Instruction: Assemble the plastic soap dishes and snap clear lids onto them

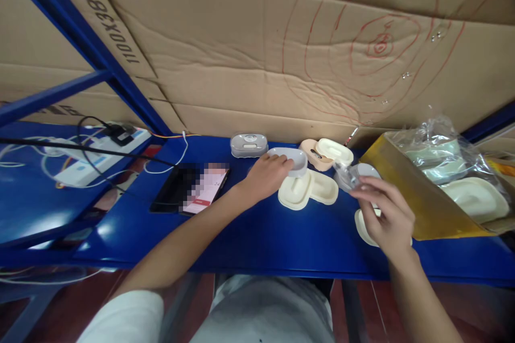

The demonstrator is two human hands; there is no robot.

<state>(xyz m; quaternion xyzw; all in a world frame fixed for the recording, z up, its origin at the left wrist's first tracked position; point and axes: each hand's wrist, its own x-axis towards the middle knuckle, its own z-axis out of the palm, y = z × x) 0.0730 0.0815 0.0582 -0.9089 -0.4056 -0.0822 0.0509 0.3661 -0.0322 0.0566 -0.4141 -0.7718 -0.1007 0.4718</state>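
My left hand point(269, 176) is closed on the rim of a grey oval plastic dish point(298, 162), with its fingers curled over the edge. Just below that dish lie two cream oval trays point(294, 193), one overlapping the other. My right hand point(386, 214) pinches a small clear plastic piece point(349, 178), blurred, so its kind cannot be made out. Behind the right fingers sits another grey oval part point(368, 171), partly hidden. A cream piece point(364, 228) lies under the right hand, mostly covered by it.
On the blue table point(257, 241) stand a grey oval case point(249, 146) and a peach part with a cream dish point(335, 151). An open yellow-sided box point(392, 187) with bagged parts is at right. A phone point(205, 188), power strip point(100, 158) and cables lie left; cardboard point(225, 64) rises behind.
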